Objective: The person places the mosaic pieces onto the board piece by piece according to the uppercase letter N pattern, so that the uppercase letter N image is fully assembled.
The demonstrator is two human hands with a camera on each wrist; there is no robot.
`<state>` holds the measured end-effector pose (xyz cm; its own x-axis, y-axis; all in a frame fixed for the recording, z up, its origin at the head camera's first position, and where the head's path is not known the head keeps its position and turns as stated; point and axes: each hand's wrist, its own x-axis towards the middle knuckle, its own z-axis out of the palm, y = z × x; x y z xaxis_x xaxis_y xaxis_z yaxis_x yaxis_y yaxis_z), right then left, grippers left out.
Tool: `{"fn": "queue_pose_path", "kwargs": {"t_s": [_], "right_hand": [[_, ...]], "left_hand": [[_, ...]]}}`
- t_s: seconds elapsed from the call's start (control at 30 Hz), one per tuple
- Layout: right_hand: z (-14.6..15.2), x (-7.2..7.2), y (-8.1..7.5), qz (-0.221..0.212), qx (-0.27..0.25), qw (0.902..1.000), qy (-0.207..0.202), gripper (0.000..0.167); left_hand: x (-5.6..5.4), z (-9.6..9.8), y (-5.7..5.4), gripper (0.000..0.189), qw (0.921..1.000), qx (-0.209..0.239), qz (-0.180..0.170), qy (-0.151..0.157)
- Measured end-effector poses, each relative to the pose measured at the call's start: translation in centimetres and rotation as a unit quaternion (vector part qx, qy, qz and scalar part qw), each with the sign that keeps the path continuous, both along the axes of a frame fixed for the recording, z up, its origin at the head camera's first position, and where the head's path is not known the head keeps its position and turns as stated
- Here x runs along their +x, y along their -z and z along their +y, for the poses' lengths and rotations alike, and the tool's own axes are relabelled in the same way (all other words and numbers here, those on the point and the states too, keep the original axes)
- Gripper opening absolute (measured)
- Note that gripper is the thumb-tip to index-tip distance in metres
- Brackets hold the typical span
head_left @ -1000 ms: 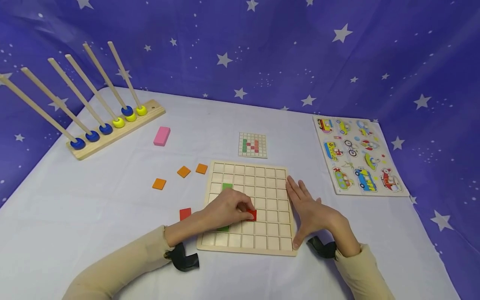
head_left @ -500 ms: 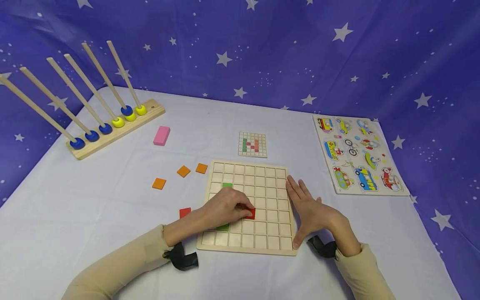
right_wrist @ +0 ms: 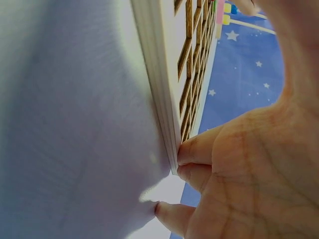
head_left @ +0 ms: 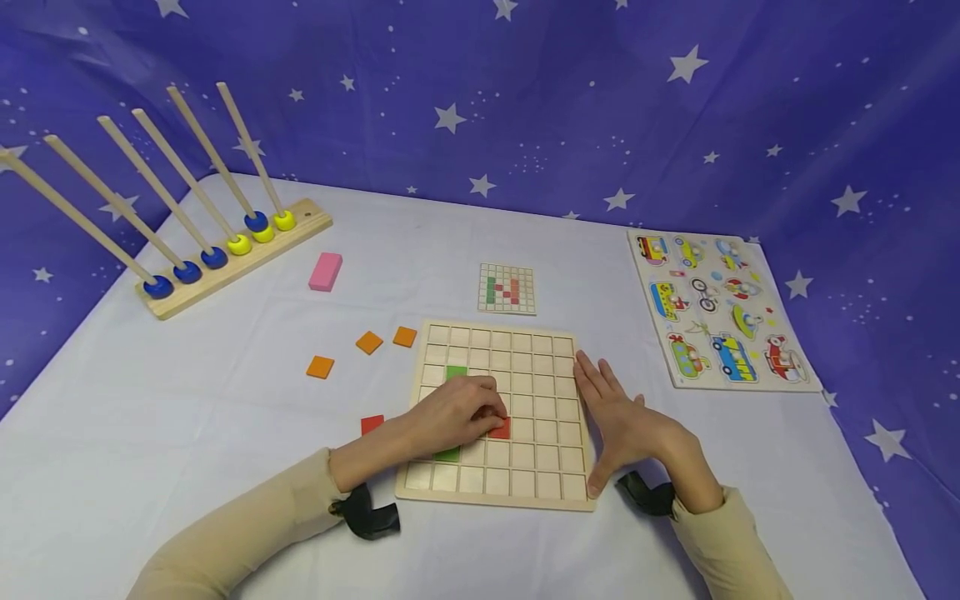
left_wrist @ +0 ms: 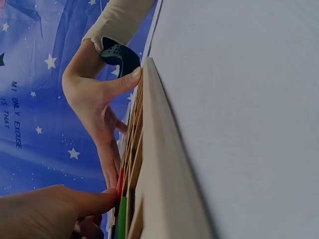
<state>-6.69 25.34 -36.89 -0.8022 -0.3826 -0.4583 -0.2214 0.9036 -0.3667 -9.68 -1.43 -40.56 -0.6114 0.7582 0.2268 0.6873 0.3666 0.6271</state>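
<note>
A wooden grid board (head_left: 517, 504) lies on the white table. My left hand (head_left: 448, 414) reaches over it, thumb and curled fingers at the left edge of a red square tile (head_left: 501, 429), which lies in a cell near the middle. In the left wrist view the thumb meets this red tile (left_wrist: 120, 180). Two green patches, an upper green tile (head_left: 456, 372) and a lower green tile (head_left: 447, 455), show beside the hand, which hides the cells between. My right hand (head_left: 621, 421) rests along the board's right edge, fingers straight, thumb spread to the near corner.
Left of the board lie a red tile (head_left: 372, 424) and three orange tiles (head_left: 320, 367). A small pattern card (head_left: 507, 290) sits behind it. Farther off are a pink block (head_left: 326, 272), a bead rack with pegs (head_left: 172, 304) and a vehicle puzzle board (head_left: 720, 317).
The red tile under my left fingertips has shifted slightly and lies flatter in its cell. My left hand has barely moved; the right hand stays in place.
</note>
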Motion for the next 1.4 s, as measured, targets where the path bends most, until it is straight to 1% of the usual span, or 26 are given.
{"fn": "queue_pose_path", "kwargs": {"t_s": [0.17, 0.23, 0.3, 0.37, 0.43, 0.5, 0.57, 0.6, 0.67, 0.73, 0.77, 0.8, 0.83, 0.87, 0.97, 1.03, 1.17, 1.2, 1.27, 1.33, 1.4], "right_hand": [[0.0, 0.0, 0.0, 0.0, 0.001, 1.0, -0.002, 0.159], [0.0, 0.0, 0.0, -0.001, 0.001, 1.0, -0.003, 0.159], [0.0, 0.0, 0.0, -0.001, 0.002, 1.0, -0.002, 0.159], [-0.1, 0.0, 0.0, 0.001, 0.003, 1.0, 0.0, 0.159], [-0.1, 0.0, 0.1, 0.001, 0.002, 1.0, 0.003, 0.159], [-0.2, 0.0, 0.2, 0.001, -0.001, 1.0, 0.006, 0.159], [-0.2, 0.1, 0.4, 0.001, -0.005, 1.0, 0.007, 0.159], [-0.3, 0.1, 0.5, 0.001, -0.006, 1.0, 0.006, 0.159], [-0.3, 0.1, 0.5, 0.001, -0.007, 1.0, 0.004, 0.159], [-0.3, 0.1, 0.5, 0.0, -0.007, 1.0, 0.001, 0.159], [-0.2, 0.1, 0.4, 0.0, -0.008, 1.0, 0.0, 0.159], [-0.2, 0.1, 0.4, 0.0, -0.007, 1.0, -0.001, 0.159], [-0.1, 0.2, 0.3, 0.0, -0.005, 1.0, -0.001, 0.159], [0.0, 0.2, 0.2, 0.001, -0.003, 1.0, 0.0, 0.159], [0.1, 0.2, 0.2, 0.001, 0.002, 1.0, 0.003, 0.16], [0.1, 0.2, 0.2, 0.001, 0.004, 1.0, 0.004, 0.159], [0.1, 0.2, 0.2, 0.0, 0.003, 1.0, 0.002, 0.159], [0.1, 0.2, 0.2, 0.0, 0.003, 1.0, 0.001, 0.159], [0.1, 0.2, 0.1, 0.0, 0.003, 1.0, 0.0, 0.159], [0.0, 0.2, 0.1, 0.001, 0.003, 1.0, -0.001, 0.159], [0.0, 0.2, 0.1, 0.0, 0.002, 1.0, -0.001, 0.159]], "left_hand": [[0.2, 0.1, -0.1, 0.007, 0.999, -0.021, 0.032, -0.022], [0.2, 0.0, -0.2, 0.006, 0.9978, -0.027, 0.045, -0.041], [0.0, -0.4, -0.4, 0.005, 0.9962, -0.032, 0.048, -0.065], [-0.6, -1.4, -0.9, 0.003, 0.9942, -0.036, 0.039, -0.094], [-1.4, -3.0, -1.5, 0.007, 0.9925, -0.041, 0.009, -0.115], [-2.3, -5.3, -2.2, 0.013, 0.99, -0.059, -0.026, -0.125], [-2.8, -8.0, -2.7, 0.019, 0.9868, -0.088, -0.065, -0.12], [-3.0, -9.3, -2.8, 0.021, 0.9848, -0.105, -0.085, -0.11], [-2.9, -11.6, -2.7, 0.025, 0.9813, -0.136, -0.112, -0.078], [-2.4, -13.1, -2.3, 0.027, 0.9792, -0.152, -0.126, -0.049], [-2.2, -13.5, -2.2, 0.028, 0.9777, -0.158, -0.133, -0.037], [-2.0, -13.8, -2.0, 0.029, 0.978, -0.158, -0.134, -0.027], [-2.0, -13.9, -1.9, 0.029, 0.9788, -0.153, -0.134, -0.02], [-2.0, -13.8, -1.9, 0.029, 0.9795, -0.147, -0.136, -0.021], [-2.5, -13.8, -1.5, 0.027, 0.9824, -0.112, -0.146, -0.033], [-3.0, -13.9, -1.1, 0.024, 0.986, -0.083, -0.139, -0.041], [-3.5, -14.0, -0.4, 0.02, 0.9898, -0.045, -0.113, -0.074], [-3.6, -14.0, -0.3, 0.018, 0.9897, -0.038, -0.11, -0.084], [-3.6, -13.8, -0.1, 0.014, 0.9878, -0.016, -0.113, -0.105], [-3.5, -13.3, -0.1, 0.01, 0.9841, 0.015, -0.128, -0.122], [-3.3, -12.5, -0.1, 0.009, 0.9794, 0.044, -0.149, -0.129]]}}
